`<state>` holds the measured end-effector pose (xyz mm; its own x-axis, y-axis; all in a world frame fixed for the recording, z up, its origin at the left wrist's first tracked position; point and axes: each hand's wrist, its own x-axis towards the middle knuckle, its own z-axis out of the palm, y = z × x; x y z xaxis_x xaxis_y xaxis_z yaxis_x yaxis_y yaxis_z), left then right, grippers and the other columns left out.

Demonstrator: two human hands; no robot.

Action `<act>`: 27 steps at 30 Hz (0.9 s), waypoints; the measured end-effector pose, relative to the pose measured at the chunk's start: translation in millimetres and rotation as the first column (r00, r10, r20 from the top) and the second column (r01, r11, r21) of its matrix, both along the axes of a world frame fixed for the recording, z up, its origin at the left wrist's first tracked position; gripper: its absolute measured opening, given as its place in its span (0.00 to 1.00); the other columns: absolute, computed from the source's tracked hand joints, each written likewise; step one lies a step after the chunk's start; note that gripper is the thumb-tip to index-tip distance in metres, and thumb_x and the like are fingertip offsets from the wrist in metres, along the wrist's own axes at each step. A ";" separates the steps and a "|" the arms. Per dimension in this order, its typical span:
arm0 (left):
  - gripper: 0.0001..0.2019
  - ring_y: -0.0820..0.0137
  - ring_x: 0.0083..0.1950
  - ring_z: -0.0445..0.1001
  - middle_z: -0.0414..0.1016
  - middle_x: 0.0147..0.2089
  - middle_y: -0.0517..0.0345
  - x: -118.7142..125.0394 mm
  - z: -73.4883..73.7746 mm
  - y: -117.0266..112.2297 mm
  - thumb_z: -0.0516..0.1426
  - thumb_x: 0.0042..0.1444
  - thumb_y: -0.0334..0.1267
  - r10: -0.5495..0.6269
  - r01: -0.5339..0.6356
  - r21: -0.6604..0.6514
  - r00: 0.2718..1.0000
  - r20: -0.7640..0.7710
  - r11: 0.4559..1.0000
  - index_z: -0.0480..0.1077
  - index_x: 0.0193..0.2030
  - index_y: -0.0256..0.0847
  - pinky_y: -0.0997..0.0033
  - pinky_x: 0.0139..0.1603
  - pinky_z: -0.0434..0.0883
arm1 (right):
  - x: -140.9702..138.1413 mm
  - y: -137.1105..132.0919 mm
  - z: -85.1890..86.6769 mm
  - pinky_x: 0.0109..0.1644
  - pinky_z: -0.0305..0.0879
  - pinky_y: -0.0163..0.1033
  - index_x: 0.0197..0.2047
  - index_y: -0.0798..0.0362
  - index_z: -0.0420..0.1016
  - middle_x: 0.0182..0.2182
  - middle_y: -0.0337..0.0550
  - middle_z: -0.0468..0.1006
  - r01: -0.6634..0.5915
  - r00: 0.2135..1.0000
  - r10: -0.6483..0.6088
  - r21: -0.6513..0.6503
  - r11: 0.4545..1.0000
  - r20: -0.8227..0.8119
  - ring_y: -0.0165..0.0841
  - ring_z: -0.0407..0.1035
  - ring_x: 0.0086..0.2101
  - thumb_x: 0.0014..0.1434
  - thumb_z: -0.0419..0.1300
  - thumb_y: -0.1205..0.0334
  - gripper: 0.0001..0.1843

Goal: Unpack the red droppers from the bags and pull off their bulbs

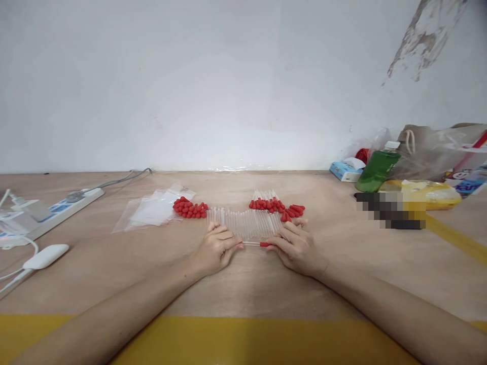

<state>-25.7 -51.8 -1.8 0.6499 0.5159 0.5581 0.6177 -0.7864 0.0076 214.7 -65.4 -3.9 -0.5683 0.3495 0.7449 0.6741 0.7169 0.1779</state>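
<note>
Between my two hands a thin glass dropper tube [251, 243] lies level, just above or on the table. My left hand [218, 247] pinches its left end. At its other end my right hand [299, 246] grips a red rubber bulb [264, 244], which sits on the tube's end. Right behind my hands lies a row of clear glass tubes [243, 223]. A pile of red rubber bulbs [189, 208] is at the row's left. Behind the row to the right, more red bulbs [266, 204] are fitted on glass tubes, with several red bulbs [294, 210] beside them.
Clear plastic bags [152, 209] lie left of the bulbs. Farther left are a power strip [68, 210] and a white charger [45, 256] with cables. At the right stand a tissue pack [346, 170], a green bottle [378, 167] and a yellow pack [437, 195]. A wall closes the back.
</note>
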 end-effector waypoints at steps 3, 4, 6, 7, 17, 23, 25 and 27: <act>0.12 0.72 0.29 0.66 0.68 0.22 0.61 -0.3 -1.2 0.4 0.48 0.60 0.40 -0.007 0.007 -0.005 1.000 0.011 1.000 0.72 0.37 0.43 0.66 0.38 0.57 | 0.2 -1.0 0.0 0.38 0.48 0.40 0.29 0.51 0.73 0.21 0.38 0.69 0.003 1.000 -0.003 0.013 1.000 -0.008 0.29 0.58 0.28 0.57 0.54 0.63 0.08; 0.12 0.72 0.29 0.66 0.69 0.23 0.60 -1.3 -1.4 0.5 0.48 0.60 0.40 -0.008 0.008 -0.007 1.000 0.012 1.000 0.72 0.37 0.43 0.66 0.37 0.57 | 1.6 -1.0 -0.4 0.38 0.48 0.40 0.29 0.51 0.73 0.21 0.38 0.69 0.005 1.000 -0.005 0.013 1.000 -0.011 0.29 0.57 0.27 0.57 0.54 0.63 0.08; 0.12 0.72 0.29 0.66 0.69 0.23 0.60 -6.1 -1.2 1.3 0.49 0.60 0.39 0.012 -0.012 -0.003 1.000 0.028 1.000 0.72 0.36 0.42 0.65 0.37 0.57 | 7.9 0.3 -1.8 0.39 0.48 0.41 0.29 0.51 0.73 0.21 0.38 0.69 0.021 0.999 -0.021 0.001 1.000 -0.025 0.29 0.58 0.28 0.56 0.55 0.64 0.07; 0.11 0.72 0.29 0.66 0.69 0.23 0.60 -9.8 -0.9 2.4 0.49 0.59 0.39 0.038 -0.038 0.002 0.998 0.046 0.999 0.72 0.35 0.42 0.65 0.37 0.58 | 12.6 1.8 -2.6 0.40 0.48 0.41 0.29 0.51 0.73 0.22 0.38 0.70 0.038 0.998 -0.038 -0.008 0.999 -0.044 0.29 0.59 0.28 0.56 0.55 0.64 0.07; 0.11 0.70 0.35 0.68 0.71 0.34 0.55 -29.4 1.6 36.9 0.49 0.59 0.36 0.234 -0.268 0.101 0.936 0.261 0.958 0.69 0.44 0.40 0.68 0.37 0.64 | 51.2 55.4 4.2 0.37 0.63 0.37 0.40 0.54 0.73 0.34 0.47 0.69 0.129 0.810 -0.328 -0.399 0.908 -0.486 0.32 0.66 0.35 0.56 0.51 0.61 0.13; 0.09 0.69 0.34 0.69 0.71 0.31 0.56 -23.7 -1.0 44.7 0.49 0.57 0.35 0.231 -0.257 0.102 0.949 0.215 0.961 0.69 0.33 0.39 0.67 0.38 0.65 | 69.6 85.1 11.9 0.32 0.59 0.35 0.35 0.54 0.73 0.28 0.41 0.74 0.226 0.748 -0.561 -0.657 0.719 -0.356 0.30 0.65 0.28 0.48 0.56 0.58 0.12; 0.09 0.69 0.34 0.68 0.71 0.31 0.56 -23.2 -2.8 44.3 0.50 0.57 0.37 0.211 -0.233 0.088 0.956 0.203 0.969 0.70 0.33 0.39 0.67 0.38 0.65 | 70.2 84.4 11.5 0.35 0.57 0.36 0.31 0.51 0.74 0.29 0.39 0.76 0.255 0.785 -0.544 -0.643 0.722 -0.298 0.30 0.66 0.30 0.49 0.56 0.57 0.10; 0.10 0.69 0.35 0.68 0.70 0.31 0.56 -22.4 -2.8 42.6 0.52 0.56 0.42 0.213 -0.229 0.075 0.961 0.176 0.970 0.71 0.35 0.39 0.66 0.39 0.65 | 68.2 81.0 10.4 0.39 0.55 0.38 0.30 0.49 0.75 0.29 0.38 0.76 0.307 0.811 -0.532 -0.598 0.740 -0.243 0.32 0.66 0.33 0.50 0.55 0.56 0.09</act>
